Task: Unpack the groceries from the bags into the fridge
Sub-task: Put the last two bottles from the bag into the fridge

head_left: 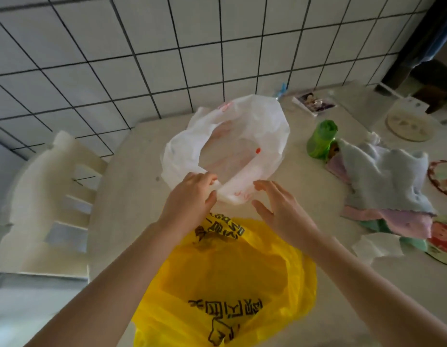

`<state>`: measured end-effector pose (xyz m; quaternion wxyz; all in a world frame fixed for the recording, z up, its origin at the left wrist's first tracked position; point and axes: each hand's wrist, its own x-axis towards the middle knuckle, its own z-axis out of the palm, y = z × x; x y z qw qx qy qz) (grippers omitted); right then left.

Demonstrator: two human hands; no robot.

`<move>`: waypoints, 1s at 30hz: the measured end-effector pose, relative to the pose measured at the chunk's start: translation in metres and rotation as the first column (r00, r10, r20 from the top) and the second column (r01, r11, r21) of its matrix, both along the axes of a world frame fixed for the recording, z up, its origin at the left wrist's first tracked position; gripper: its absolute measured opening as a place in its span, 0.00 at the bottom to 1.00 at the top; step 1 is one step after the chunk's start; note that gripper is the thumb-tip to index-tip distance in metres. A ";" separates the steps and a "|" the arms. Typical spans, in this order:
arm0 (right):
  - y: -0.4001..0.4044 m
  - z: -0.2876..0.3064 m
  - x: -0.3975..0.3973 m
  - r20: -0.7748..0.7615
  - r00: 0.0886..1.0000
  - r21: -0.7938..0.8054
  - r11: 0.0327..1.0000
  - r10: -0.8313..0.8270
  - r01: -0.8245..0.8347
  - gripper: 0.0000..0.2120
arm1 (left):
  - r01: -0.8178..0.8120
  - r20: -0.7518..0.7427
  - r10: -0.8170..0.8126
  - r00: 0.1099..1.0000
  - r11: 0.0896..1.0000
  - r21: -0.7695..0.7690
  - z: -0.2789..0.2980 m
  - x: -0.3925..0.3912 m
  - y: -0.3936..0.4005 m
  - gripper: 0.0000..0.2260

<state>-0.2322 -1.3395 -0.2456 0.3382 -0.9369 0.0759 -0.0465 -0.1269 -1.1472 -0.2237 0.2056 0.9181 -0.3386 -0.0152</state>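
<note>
A white plastic bag [265, 121] with red print stands open on the round table [132, 186], its mouth gaping upward; I cannot make out what lies inside. My left hand [190, 199] pinches the bag's near rim. My right hand [280, 209] hovers just right of that rim, fingers spread and straight, holding nothing. A yellow plastic bag [230, 279] with black lettering lies crumpled on the table's near side, under my forearms.
A green bottle [320, 139] stands right of the white bag. Pale blue, pink and green cloths [385, 181] are heaped at the right, beside patterned dishes [443, 179]. A round pale board [407, 126] lies far right. A white chair [49, 196] stands left, by the tiled wall.
</note>
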 end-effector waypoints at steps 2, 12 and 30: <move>-0.018 0.000 0.027 -0.012 0.999 -0.002 0.999 0.051 -0.051 0.19 | 0.009 0.019 -0.010 1.000 0.999 0.033 0.000 0.021 -0.021 0.13; -0.067 -0.016 0.158 -0.073 0.963 -0.168 0.949 0.258 -0.267 0.23 | 0.126 0.161 -0.194 0.968 0.925 0.358 -0.033 0.121 -0.079 0.10; -0.118 -0.076 0.257 -0.513 0.762 -0.568 0.509 0.396 -0.647 0.42 | -0.175 0.115 0.142 0.983 0.542 0.822 -0.070 0.207 -0.020 0.35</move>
